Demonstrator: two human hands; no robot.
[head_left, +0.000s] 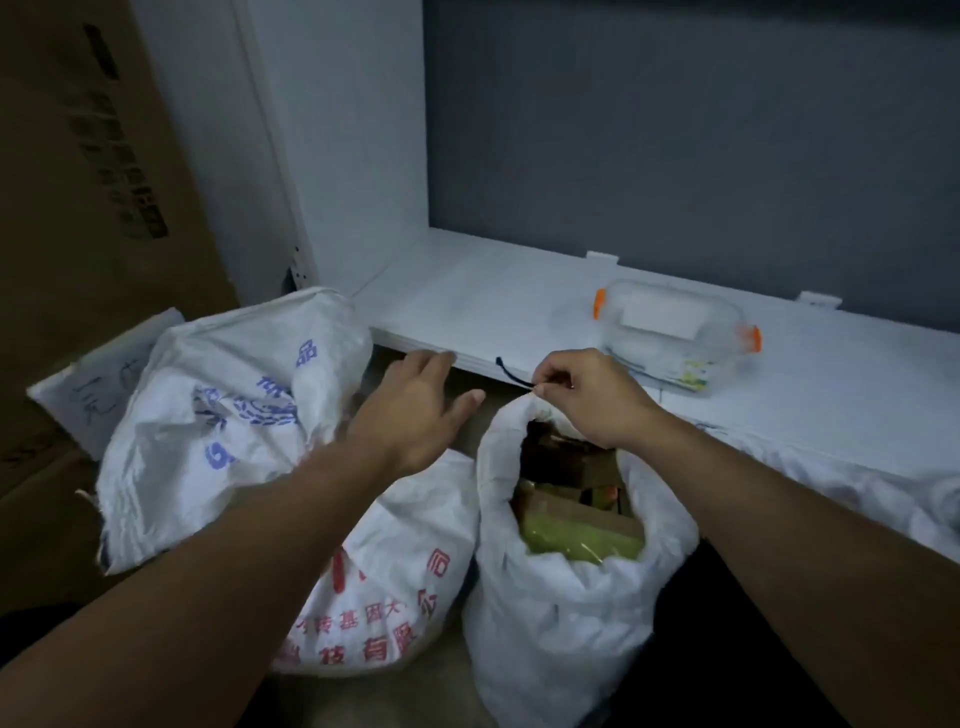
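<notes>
A white woven sack (566, 613) stands open on the floor at the centre right, with green and brown packets (576, 525) showing inside. My right hand (587, 395) hovers over its mouth and pinches a thin black tie (511, 373) that sticks out to the left. My left hand (415, 410) hangs above the gap between the sacks, fingers straight and spread, holding nothing.
A white sack with red print (395, 587) and another with blue print (228, 415) lie to the left. A low white shelf (467, 296) carries a clear box with orange clips (680, 338). Cardboard boxes (88, 171) stand at the far left.
</notes>
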